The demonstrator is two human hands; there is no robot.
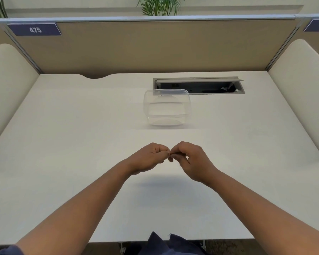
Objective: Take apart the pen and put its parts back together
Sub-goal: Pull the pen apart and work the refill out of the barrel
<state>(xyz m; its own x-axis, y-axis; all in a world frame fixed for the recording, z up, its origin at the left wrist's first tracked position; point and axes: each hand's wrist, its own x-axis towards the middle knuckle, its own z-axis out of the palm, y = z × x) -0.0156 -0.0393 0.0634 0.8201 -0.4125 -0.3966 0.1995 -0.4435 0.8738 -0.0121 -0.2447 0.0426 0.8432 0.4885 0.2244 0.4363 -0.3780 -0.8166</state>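
Pen parts, almost wholly hidden, were pinched between the fingertips of the left hand (151, 157) and right hand (191, 160), curled together above the near counter (63, 144); progress could not be judged, the clear container (167, 109) beyond standing empty.

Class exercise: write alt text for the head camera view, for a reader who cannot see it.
Two bare hands, left hand and right hand, meet fingertip to fingertip above a white desk, pinching something too small to make out. Beyond them sits a clear plastic container.
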